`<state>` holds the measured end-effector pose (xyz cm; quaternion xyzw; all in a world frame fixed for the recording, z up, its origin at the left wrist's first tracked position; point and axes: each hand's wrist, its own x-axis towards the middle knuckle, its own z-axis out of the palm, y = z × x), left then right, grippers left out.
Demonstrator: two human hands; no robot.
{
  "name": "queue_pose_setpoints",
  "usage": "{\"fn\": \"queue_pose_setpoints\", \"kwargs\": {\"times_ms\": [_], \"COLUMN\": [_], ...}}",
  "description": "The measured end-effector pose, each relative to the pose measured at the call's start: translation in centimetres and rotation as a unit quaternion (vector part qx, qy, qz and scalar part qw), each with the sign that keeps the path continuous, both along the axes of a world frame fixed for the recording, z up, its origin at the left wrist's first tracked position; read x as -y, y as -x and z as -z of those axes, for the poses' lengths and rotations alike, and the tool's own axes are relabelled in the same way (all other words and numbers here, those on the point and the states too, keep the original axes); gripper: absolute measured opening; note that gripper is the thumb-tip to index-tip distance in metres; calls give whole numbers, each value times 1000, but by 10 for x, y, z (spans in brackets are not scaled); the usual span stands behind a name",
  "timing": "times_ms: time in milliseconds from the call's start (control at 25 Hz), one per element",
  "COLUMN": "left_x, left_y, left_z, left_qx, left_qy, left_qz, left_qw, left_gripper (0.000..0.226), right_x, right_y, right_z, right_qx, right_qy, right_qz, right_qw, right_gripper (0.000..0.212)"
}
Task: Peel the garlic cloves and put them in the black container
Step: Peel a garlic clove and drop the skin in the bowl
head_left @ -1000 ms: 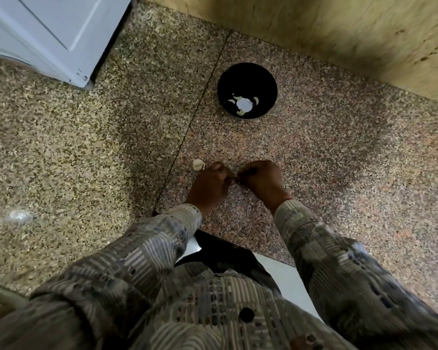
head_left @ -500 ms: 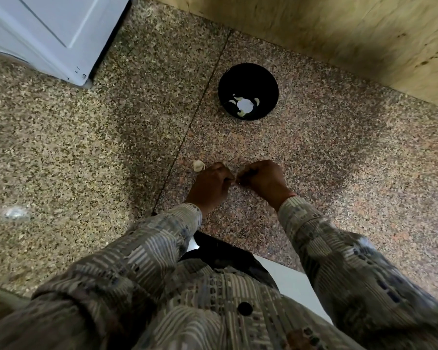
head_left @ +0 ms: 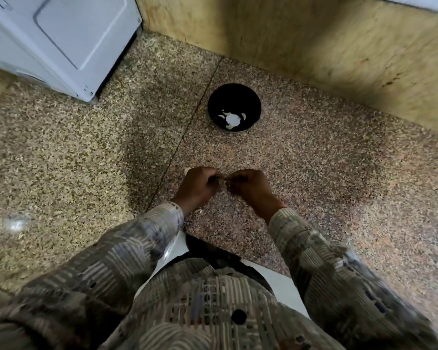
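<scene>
A black container [head_left: 234,96] sits on the speckled stone counter, with a few pale peeled garlic cloves [head_left: 232,120] at its bottom. Closer to me, my left hand [head_left: 199,188] and my right hand [head_left: 249,186] meet fingertip to fingertip and pinch a small pale garlic clove [head_left: 223,182] between them; most of it is hidden by the fingers. Another unpeeled clove [head_left: 187,170] peeks out just beyond my left hand's knuckles on the counter.
A white appliance [head_left: 61,39] stands at the back left. A yellowish stone wall [head_left: 339,46] runs behind the container. A seam [head_left: 187,127] crosses the counter left of the bowl. The counter's front edge [head_left: 250,260] lies close to my body.
The view has tilted, so the hands and container sit lower in frame. Both hands keep pinching the clove together, now covering most of the loose clove beside my left hand.
</scene>
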<state>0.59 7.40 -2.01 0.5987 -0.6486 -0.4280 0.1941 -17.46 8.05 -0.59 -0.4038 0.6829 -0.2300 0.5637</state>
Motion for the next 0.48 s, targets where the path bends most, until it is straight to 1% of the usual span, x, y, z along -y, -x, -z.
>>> {"fn": "queue_pose_setpoints", "kwargs": {"times_ms": [40, 80, 120, 160, 200, 240, 280, 320, 360, 400, 440, 480], "left_x": [-5, -9, -13, -17, -22, -25, -29, -33, -37, -40, -40, -37], "left_y": [7, 16, 25, 34, 42, 48, 51, 51, 49, 44, 39, 35], "left_z": [-8, -18, -29, -41, -50, -59, -68, -73, -74, -73, -73, -75], "left_qx": [-80, -177, -267, -348, -412, -444, -435, -372, -234, -62, 64, 120], "left_qy": [-70, -150, -226, -289, -333, -356, -339, -263, -119, 67, 220, 302], "left_qz": [-80, -172, -247, -297, -332, -350, -341, -303, -223, -114, -9, 55], "left_qw": [991, 958, 904, 841, 781, 744, 762, 837, 939, 989, 973, 944], "left_gripper": [6, 7, 10, 13, 17, 19, 19, 17, 15, 17, 18, 18], "right_x": [-5, -9, -13, -16, -18, -20, -22, -24, -25, -25, -25, -26], "right_y": [1, 2, 4, 7, 11, 14, 17, 20, 22, 23, 23, 23], "right_z": [-8, -15, -23, -28, -34, -41, -48, -54, -60, -69, -79, -88], "right_qx": [43, 73, 89, 83, 57, 22, -12, -24, 3, 69, 160, 255], "right_qy": [3, 16, 39, 73, 114, 156, 187, 193, 159, 88, -5, -87], "right_qz": [24, 39, 44, 37, 20, -7, -29, -29, -2, 50, 104, 146], "right_qw": [999, 996, 994, 993, 992, 987, 982, 980, 987, 992, 982, 952], "right_gripper": [12, 14, 17, 20, 22, 21, 19, 16, 15, 13, 14, 15]}}
